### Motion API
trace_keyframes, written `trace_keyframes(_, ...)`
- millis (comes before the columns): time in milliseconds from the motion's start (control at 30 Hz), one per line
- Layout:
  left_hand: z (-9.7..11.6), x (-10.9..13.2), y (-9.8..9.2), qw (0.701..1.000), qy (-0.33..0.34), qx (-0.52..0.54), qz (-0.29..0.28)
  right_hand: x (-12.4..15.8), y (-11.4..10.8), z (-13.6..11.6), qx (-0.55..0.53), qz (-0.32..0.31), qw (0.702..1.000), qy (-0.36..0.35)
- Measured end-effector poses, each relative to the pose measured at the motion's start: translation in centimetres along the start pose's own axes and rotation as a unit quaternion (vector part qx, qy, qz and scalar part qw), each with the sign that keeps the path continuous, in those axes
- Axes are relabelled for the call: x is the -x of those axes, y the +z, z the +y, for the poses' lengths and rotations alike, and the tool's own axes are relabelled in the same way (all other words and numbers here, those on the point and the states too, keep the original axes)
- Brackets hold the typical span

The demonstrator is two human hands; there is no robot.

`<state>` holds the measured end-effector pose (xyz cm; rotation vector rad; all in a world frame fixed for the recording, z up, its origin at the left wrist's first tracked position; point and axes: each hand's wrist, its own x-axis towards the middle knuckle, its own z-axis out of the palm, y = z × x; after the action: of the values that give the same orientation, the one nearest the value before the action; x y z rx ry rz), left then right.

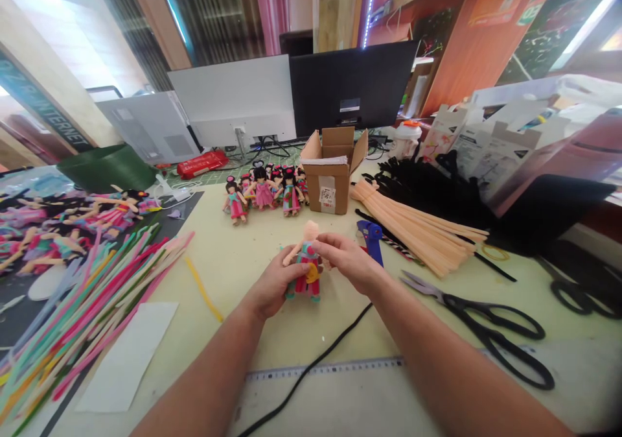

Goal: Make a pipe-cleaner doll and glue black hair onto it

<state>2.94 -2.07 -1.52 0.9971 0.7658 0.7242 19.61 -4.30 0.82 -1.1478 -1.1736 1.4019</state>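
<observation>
In the middle of the table I hold up a small pipe-cleaner doll (307,281) with a bare peach head, a blue top, a red-pink skirt and a yellow piece at its waist. My left hand (276,281) grips its body from the left, the thumb lying across the front near the yellow part. My right hand (347,259) is closed at the doll's upper right side, fingertips pressed against its chest and shoulder. Just behind my right hand lies a blue glue gun (372,239), its black cord (321,359) running toward me under my arms.
Black-handled scissors (479,317) lie at the right, beyond them peach pipe cleaners (418,226). Finished dolls (264,194) stand beside an open cardboard box (328,181). Coloured pipe cleaners (97,301), a white card (129,356) and a yellow strip (204,291) lie left. A ruler (335,367) crosses in front.
</observation>
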Motion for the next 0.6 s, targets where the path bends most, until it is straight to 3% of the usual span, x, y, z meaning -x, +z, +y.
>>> trace_keyframes(267, -0.14, -0.06, -0.25, 0.998, 0.030, -0.039, -0.027, 0.01, 0.20, 0.28, -0.014, 0.022, 1.000, 0.011)
trace_keyframes(600, 0.16, 0.11, -0.30, 0.996, 0.031, -0.087, -0.002, 0.01, 0.23, 0.12, 0.001, 0.042, 0.999, -0.011)
